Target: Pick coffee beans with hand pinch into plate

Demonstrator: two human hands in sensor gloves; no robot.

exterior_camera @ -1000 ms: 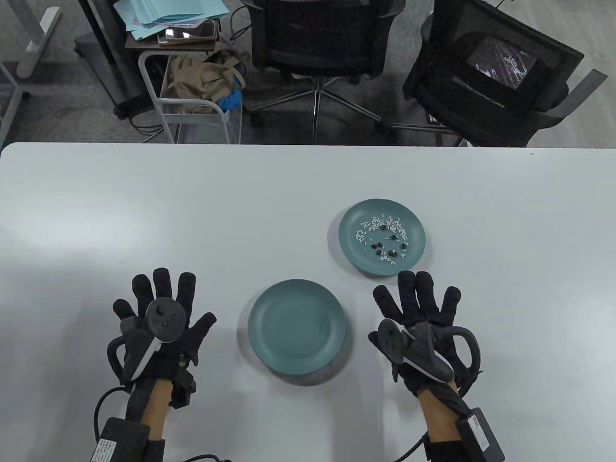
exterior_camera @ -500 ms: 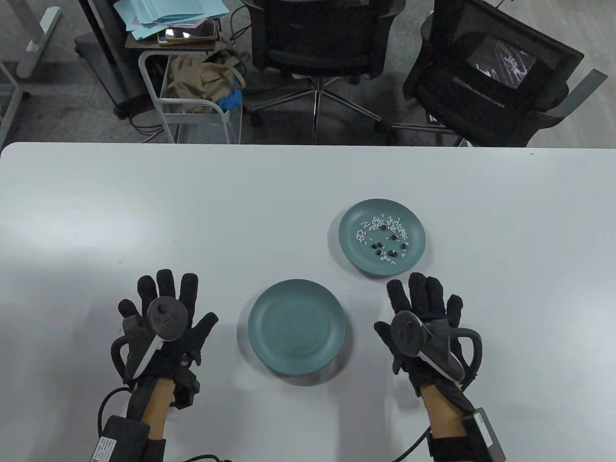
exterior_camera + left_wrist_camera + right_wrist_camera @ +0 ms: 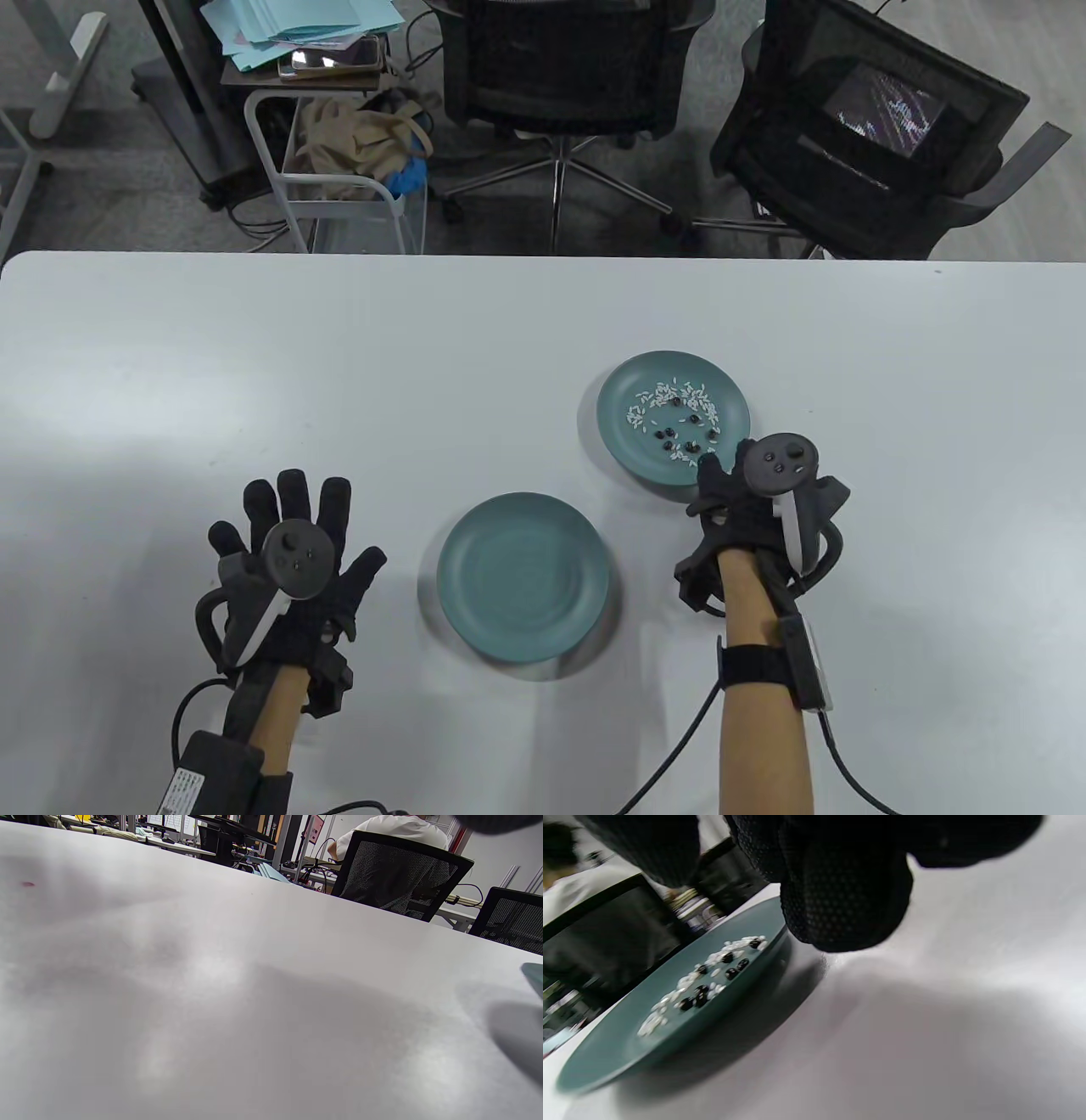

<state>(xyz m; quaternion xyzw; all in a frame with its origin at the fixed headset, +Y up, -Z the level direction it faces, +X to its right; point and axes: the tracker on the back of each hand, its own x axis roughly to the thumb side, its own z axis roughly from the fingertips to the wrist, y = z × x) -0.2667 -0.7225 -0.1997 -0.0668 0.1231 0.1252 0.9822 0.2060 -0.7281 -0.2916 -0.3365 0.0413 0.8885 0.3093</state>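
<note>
A teal plate (image 3: pixel 615 433) on the table's right middle holds several dark coffee beans (image 3: pixel 670 437) mixed with white rice grains (image 3: pixel 653 396). An empty teal plate (image 3: pixel 522 577) lies nearer, between my hands. My right hand (image 3: pixel 721 477) hovers at the bean plate's near right rim, and the tracker hides most of the fingers. In the right wrist view the fingers (image 3: pixel 840 891) hang just beside the plate's rim (image 3: pixel 606 1065), apart from the thumb, holding nothing; the beans (image 3: pixel 731 972) lie a little beyond them. My left hand (image 3: pixel 293 518) rests flat on the table, fingers spread and empty.
The white table (image 3: pixel 254 382) ends at its far edge, with two black office chairs (image 3: pixel 560 68) and a white cart (image 3: pixel 339 178) behind it. In the left wrist view only bare tabletop (image 3: pixel 212 984) and a sliver of the empty plate (image 3: pixel 535 978) show.
My right hand has lifted off the table, turned and moved forward to the bean plate's near rim, fingers now pointing down. My left hand has stayed put.
</note>
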